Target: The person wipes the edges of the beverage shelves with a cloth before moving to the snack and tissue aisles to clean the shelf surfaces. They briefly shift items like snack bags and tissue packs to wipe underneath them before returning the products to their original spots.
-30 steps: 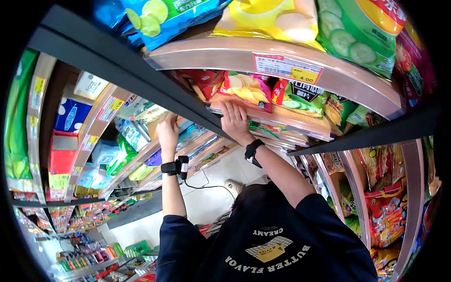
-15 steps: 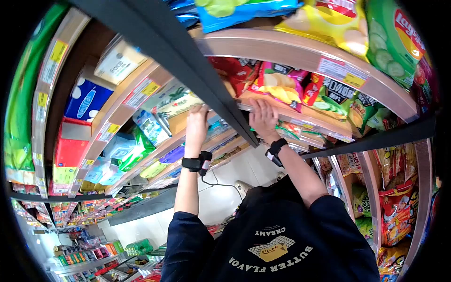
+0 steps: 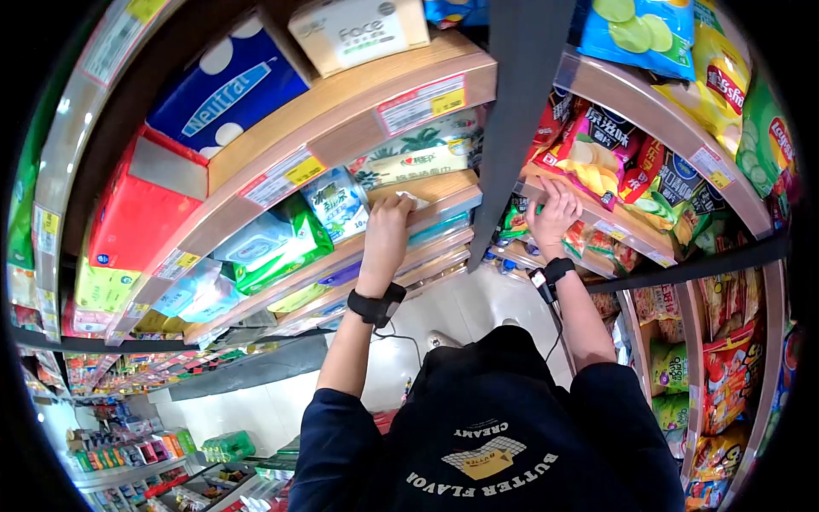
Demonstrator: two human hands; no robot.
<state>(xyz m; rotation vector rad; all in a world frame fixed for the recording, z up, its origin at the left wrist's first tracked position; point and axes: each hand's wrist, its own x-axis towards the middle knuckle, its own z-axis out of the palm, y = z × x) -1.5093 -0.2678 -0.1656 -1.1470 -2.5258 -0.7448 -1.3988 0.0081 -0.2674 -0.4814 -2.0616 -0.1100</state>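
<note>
My left hand (image 3: 388,235) rests at the front edge of a wooden shelf (image 3: 448,193), fingers curled together. A thin white piece (image 3: 416,200), perhaps tissue or cloth, pokes out at its fingertips, mostly hidden. Just behind lie a tissue pack with palm leaves (image 3: 422,162) and a blue-white pack (image 3: 337,203). Across the dark upright post (image 3: 522,111), my right hand (image 3: 554,212) lies over the front of a snack shelf (image 3: 636,224), fingers a little apart and holding nothing. Pink chip bags (image 3: 593,158) stand directly behind it. Both wrists wear black straps.
On the upper left shelf stand a blue box (image 3: 226,90), a red box (image 3: 149,200) and a white Face box (image 3: 358,36). More chip bags (image 3: 721,77) line the upper right shelf. A cable hangs from the left wrist. Pale floor tiles (image 3: 461,311) show below.
The view has swung toward the left shelves, and the post now stands nearly upright between my hands. Both hands stay at their shelf edges; the white piece now shows by my left fingertips.
</note>
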